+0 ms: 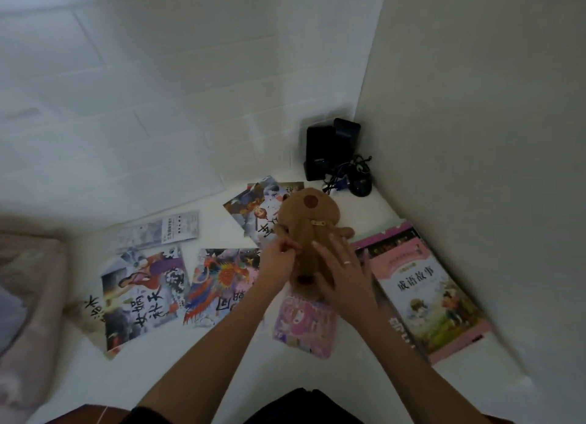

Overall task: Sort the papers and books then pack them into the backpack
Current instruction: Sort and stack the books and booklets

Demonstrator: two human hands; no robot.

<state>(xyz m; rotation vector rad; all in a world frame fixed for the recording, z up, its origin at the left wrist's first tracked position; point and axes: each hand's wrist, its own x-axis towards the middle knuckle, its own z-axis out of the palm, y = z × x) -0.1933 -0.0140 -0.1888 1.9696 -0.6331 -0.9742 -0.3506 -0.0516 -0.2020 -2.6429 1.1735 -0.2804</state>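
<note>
A brown plush animal-shaped backpack (309,220) lies on the white table (222,360), with a zipper pull on its back. My left hand (279,258) pinches something small at its left side. My right hand (339,271), wearing a ring, rests flat on its lower body with straight fingers. Picture books lie around it: one under its head (253,211), two colourful ones to the left (142,293) (218,284), a pink booklet (304,325) below it. To the right lies a pink-edged book stack (425,290).
A grey leaflet (158,233) lies at the back left. Black speakers (329,148) and a mouse with tangled cables (358,182) sit in the corner by the wall. Pink fabric (28,297) lies at the table's left edge.
</note>
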